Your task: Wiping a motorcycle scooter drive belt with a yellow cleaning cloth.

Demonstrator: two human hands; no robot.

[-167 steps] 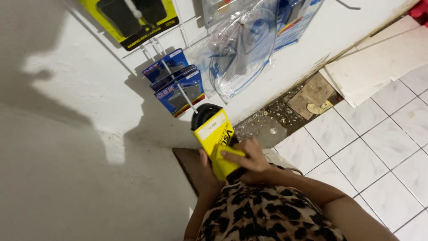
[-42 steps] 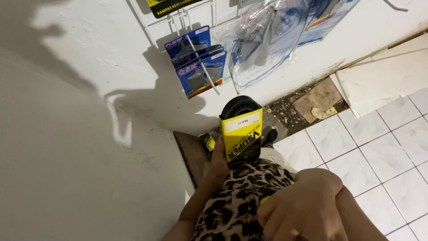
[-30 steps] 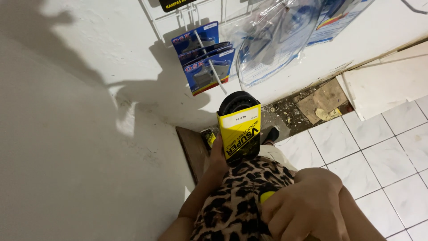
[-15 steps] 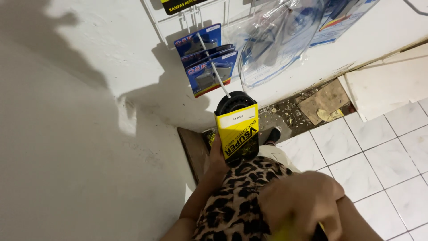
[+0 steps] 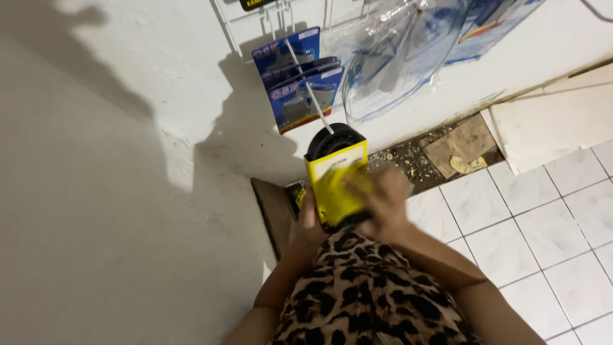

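A yellow card package with a black belt looped inside (image 5: pixel 334 167) is upright in front of my chest. My left hand (image 5: pixel 308 217) grips its lower left edge. My right hand (image 5: pixel 382 199), blurred by motion, lies over the lower right front of the yellow package. The black top of the package sits at the tip of a white wire wall hook (image 5: pixel 309 96). Blue card packages (image 5: pixel 295 76) hang further back on that hook. My leopard-print top fills the bottom of the view.
Clear plastic bags with blue packets (image 5: pixel 408 51) hang on the white wall at the right. Broken floor with rubble and cardboard (image 5: pixel 447 150) lies along the wall base. A brown wooden board (image 5: pixel 274 214) lies by my left arm. White floor tiles (image 5: pixel 543 223) spread to the right.
My right hand has come up from my lap onto the front of the yellow package. The package stays at the hook tip, held by my left hand.
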